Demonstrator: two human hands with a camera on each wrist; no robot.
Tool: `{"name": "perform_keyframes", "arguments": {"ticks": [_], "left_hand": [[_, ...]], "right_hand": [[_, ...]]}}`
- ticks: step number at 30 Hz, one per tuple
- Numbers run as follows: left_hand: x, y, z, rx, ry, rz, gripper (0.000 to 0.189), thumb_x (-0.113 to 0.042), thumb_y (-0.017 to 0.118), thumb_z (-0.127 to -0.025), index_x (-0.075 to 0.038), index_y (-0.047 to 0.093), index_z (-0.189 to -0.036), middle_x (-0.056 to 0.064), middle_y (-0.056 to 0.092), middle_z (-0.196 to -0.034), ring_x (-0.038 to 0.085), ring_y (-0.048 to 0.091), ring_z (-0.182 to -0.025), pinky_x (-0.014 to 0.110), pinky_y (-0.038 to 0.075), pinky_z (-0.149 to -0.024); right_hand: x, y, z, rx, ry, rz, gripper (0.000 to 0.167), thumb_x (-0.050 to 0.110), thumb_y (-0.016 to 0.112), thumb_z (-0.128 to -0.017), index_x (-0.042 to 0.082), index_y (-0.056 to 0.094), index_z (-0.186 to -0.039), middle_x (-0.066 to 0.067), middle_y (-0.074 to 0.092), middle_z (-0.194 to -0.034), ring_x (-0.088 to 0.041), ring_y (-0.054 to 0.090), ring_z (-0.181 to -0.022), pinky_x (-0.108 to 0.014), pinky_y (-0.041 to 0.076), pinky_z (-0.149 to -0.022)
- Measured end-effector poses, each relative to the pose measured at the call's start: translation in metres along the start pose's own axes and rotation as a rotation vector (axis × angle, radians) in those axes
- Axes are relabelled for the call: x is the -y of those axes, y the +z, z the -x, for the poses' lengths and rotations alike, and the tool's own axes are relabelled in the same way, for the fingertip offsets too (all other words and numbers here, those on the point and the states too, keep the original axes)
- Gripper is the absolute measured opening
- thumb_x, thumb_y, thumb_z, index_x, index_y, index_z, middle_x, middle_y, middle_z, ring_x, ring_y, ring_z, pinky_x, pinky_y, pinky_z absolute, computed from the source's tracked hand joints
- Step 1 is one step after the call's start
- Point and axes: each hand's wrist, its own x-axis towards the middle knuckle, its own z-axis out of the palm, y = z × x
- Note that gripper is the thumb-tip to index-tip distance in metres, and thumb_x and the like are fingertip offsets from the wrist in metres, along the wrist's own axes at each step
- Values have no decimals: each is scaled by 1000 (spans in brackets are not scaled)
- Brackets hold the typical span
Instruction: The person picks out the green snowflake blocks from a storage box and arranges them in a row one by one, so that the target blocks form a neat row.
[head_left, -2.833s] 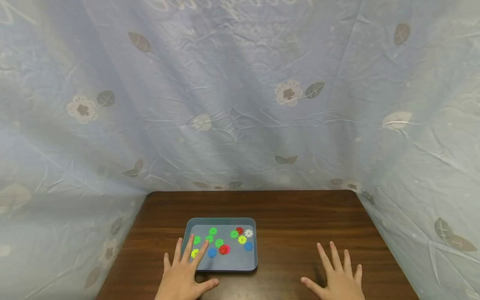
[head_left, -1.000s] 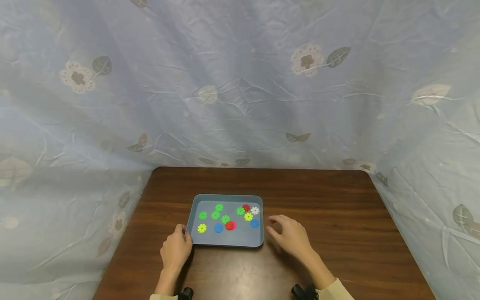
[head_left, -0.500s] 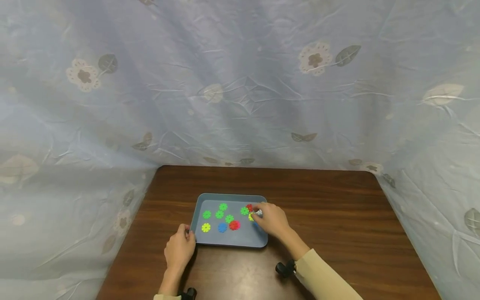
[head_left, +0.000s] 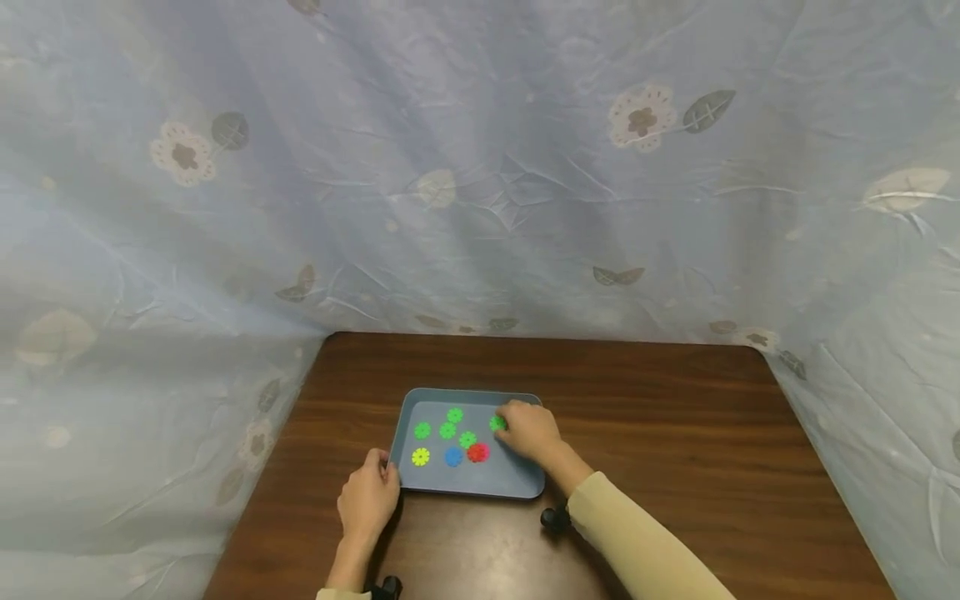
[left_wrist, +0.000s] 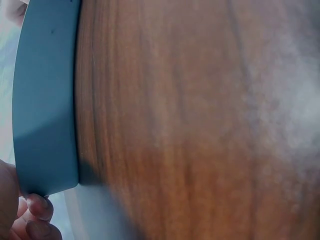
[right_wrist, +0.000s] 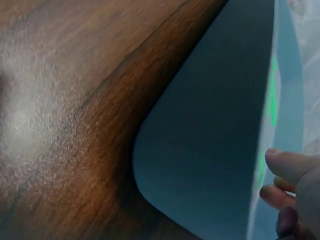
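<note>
A shallow grey-blue tray (head_left: pixel 465 483) lies on the table, holding flower-shaped plastic discs. My left hand (head_left: pixel 367 498) grips its near left corner; the left wrist view shows curled fingertips (left_wrist: pixel 40 207) at the tray's end. My right hand (head_left: pixel 531 431) reaches over the tray's right side, fingertips beside a green disc (head_left: pixel 498 423). In the right wrist view its thumb and forefinger stand apart with nothing visible between them. Several green discs (head_left: pixel 447 430), a yellow disc (head_left: pixel 421 457), a blue disc (head_left: pixel 453 456) and a red disc (head_left: pixel 477 452) overlapping a pink one lie further left. The right hand hides the discs beneath it.
The dark wood table (head_left: pixel 637 400) extends around the tray, its far edge close to a patterned curtain (head_left: pixel 480 208). Curtain also hangs on both sides. Black wrist devices (head_left: pixel 555 521) sit at the sleeves.
Both hands came from spread above the table to the tray: the left took hold of its corner, the right moved leftward in over the right-hand discs, covering the white, yellow, red and blue ones.
</note>
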Motion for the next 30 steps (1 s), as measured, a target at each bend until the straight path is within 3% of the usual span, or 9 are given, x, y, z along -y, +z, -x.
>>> {"name": "perform_keyframes", "arguments": {"ticks": [8, 17, 23, 30], "left_hand": [[2, 1, 3, 2, -18, -16, 21, -20, 64, -95, -7, 69, -111, -3, 59, -66, 20, 54, -54, 41, 40, -46], [-3, 1, 1, 6, -12, -13, 20, -18, 63, -95, -7, 68, -110, -4, 55, -63, 19, 51, -52, 38, 38, -45], [-3, 3, 1, 3, -10, -30, 19, -18, 63, -95, -7, 68, -110, -3, 55, -63, 19, 51, -53, 40, 38, -45], [-4, 1, 1, -10, -1, -30, 19, -17, 63, -95, -6, 69, -110, -3, 55, -63, 19, 50, -51, 39, 37, -43]], "right_hand": [[0, 10, -3, 38, 4, 72, 32, 40, 80, -91, 15, 77, -111, -2, 67, -102, -17, 62, -73, -42, 54, -62], [-1, 4, -8, 45, 51, 30, 27, 36, 83, -89, 14, 75, -101, -1, 62, -95, -20, 63, -77, -45, 55, -67], [0, 4, -8, 38, 64, 6, 28, 33, 85, -86, 14, 73, -103, -2, 63, -99, -19, 64, -79, -43, 56, -70], [0, 4, -8, 4, 75, -54, 26, 29, 86, -85, 16, 70, -102, 2, 67, -93, -16, 63, -78, -41, 54, -68]]}}
